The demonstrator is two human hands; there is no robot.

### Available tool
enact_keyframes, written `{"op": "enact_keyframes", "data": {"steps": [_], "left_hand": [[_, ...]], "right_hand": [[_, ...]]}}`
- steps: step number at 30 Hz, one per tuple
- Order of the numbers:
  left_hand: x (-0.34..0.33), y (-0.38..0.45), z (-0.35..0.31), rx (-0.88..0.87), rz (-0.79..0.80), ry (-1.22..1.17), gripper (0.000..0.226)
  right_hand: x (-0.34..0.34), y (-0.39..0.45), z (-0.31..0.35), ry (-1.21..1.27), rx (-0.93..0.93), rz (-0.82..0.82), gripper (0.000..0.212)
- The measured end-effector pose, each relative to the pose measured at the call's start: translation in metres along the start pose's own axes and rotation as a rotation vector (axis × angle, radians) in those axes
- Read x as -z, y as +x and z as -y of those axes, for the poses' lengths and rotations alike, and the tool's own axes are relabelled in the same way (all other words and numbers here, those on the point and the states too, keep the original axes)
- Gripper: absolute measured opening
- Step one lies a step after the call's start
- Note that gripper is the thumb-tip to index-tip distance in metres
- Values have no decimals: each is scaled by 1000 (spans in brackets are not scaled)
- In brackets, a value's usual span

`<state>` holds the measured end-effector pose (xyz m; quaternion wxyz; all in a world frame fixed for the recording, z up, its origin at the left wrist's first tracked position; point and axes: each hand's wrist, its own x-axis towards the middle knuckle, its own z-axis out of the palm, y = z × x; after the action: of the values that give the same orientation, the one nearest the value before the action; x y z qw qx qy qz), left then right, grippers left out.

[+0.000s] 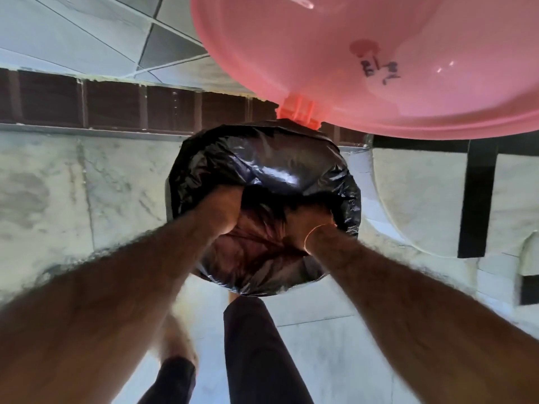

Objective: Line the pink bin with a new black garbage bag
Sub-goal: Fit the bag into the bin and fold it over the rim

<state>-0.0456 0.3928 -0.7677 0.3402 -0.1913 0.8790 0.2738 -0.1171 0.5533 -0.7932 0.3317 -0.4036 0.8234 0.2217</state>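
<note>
The pink bin stands on the floor below me with its pink lid (379, 62) flipped up on the hinge at the far side. A black garbage bag (262, 167) covers the bin's mouth and is folded over the rim all round. Both my hands reach down inside the bag. My left hand (221, 208) is sunk in at the left side and my right hand (309, 225) at the right side. The fingers of both hands are hidden in the dark plastic, so their grip cannot be made out.
The bin stands against a marble-tiled wall base with a brown brick-pattern strip (116, 106) above it. A white rounded object with black bands (478, 199) is close on the right. My legs in dark trousers (256, 351) stand just in front of the bin.
</note>
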Motion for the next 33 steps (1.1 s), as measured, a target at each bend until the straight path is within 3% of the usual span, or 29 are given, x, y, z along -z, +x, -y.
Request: {"op": "enact_keyframes", "data": {"steps": [5, 8, 11, 14, 16, 18, 21, 23, 25, 28, 33], "left_hand": [[-5, -3, -1, -14, 36, 218, 39], [1, -17, -13, 12, 49, 308, 32], [-14, -48, -32, -86, 101, 343, 29], [-38, -66, -32, -148, 289, 321, 27], [-46, -66, -24, -109, 379, 254, 32], [-42, -62, -21, -87, 343, 152, 35], [-18, -48, -23, -46, 51, -75, 27], [-4, -36, -22, -26, -128, -164, 32], [4, -23, -16, -30, -108, -80, 39], [3, -6, 1, -14, 13, 156, 49], [-3, -1, 10, -79, -17, 213, 61]], "right_hand": [[11, -13, -4, 1, 66, 12, 32], [36, -12, 3, 393, 125, 30, 30], [72, 5, -2, 824, 5, 128, 33], [94, 24, -18, 833, -169, 152, 41], [99, 31, -20, 807, -178, 162, 43], [97, 34, -16, 812, -143, 176, 40], [87, 29, -10, 826, -144, 50, 31], [76, 17, -4, 755, -88, -73, 26], [57, 3, 4, 473, 54, -63, 28], [23, -7, 0, -49, 113, 45, 66], [7, -9, -19, -185, 116, 8, 59]]}}
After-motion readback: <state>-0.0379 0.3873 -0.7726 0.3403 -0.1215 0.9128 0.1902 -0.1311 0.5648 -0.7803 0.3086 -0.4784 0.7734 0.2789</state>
